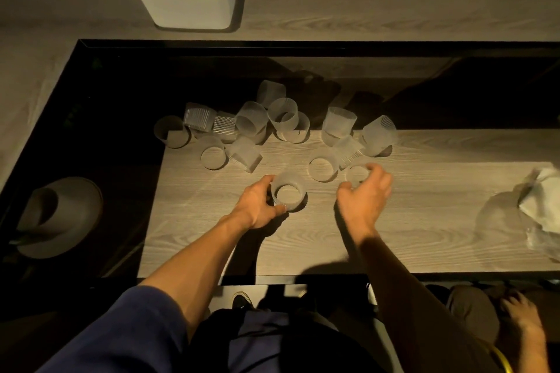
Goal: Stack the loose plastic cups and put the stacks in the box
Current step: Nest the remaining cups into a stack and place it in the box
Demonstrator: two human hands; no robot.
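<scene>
L hand: left hand (260,206), thumb + fingers curled round the wall of a frosted, ribbed, translucent plastic cup (288,194); snug wrap.
R hand: right hand (367,197), fingertips hooked over the rim of a second small frosted cup (357,174). Looks like a pinch from above; a bit blurred.
Where: both cups stand on the pale wood-grain table panel (424,227), just in front of the loose pile of frosted cups (272,127). The white translucent plastic box (185,9) sits well apart on the far side, w/ a tall frosted shape leaning inside, prob. a stack.
Axis: L cup upright, mouth up, long axis vertical. R cup approx. the same. In the pile many lie on their sides, axes every way.
Step (my read): nest R cup into L cup.
How: keep L cup planted as the base. Lift R cup mouth-up, line up the axes, drop it straight in.
Watch: tilt = ribs may bind. Hard squeeze = thin wall goes oval, won't seat.
Next: turn the side-lying cups mouth-up before adding.
</scene>
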